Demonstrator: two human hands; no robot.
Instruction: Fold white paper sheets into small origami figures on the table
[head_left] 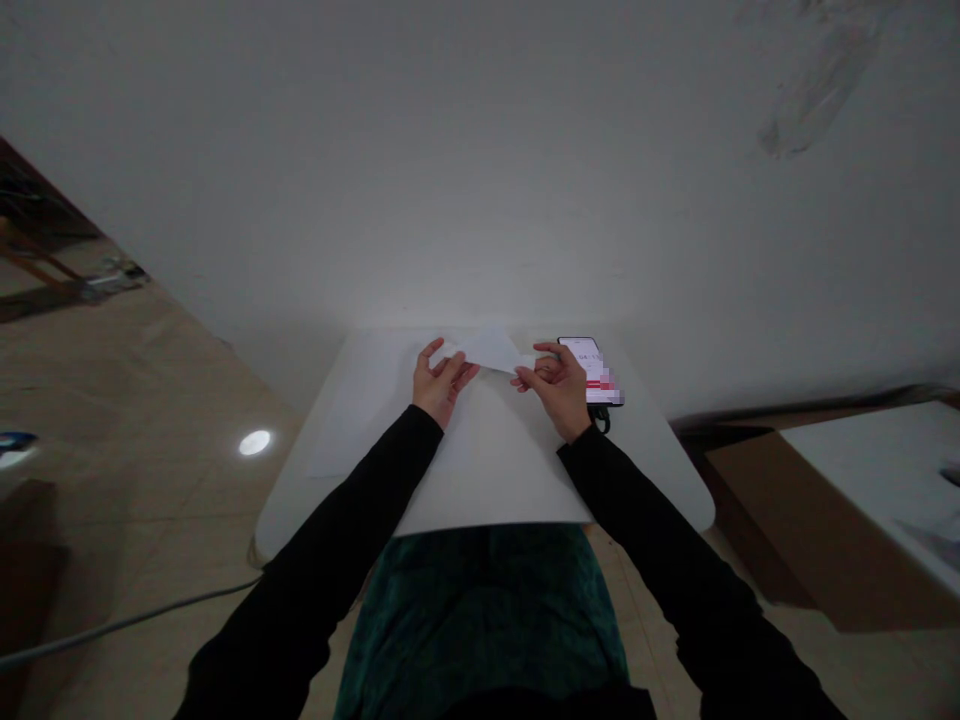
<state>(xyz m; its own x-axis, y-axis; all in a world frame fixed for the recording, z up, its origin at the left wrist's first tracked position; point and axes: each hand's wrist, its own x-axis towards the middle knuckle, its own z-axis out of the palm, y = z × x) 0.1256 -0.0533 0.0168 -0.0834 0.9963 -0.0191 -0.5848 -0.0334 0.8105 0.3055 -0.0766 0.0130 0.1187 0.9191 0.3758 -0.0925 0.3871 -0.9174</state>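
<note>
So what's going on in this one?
A person is holding a white sheet of paper in the air with both hands, the left hand at one end and the right hand at the other. The paper looks folded, though the view can't confirm it. Below is a white table. A smartphone lies on it just beyond the right hand, screen lit, with a dark cable at its near end.
</note>
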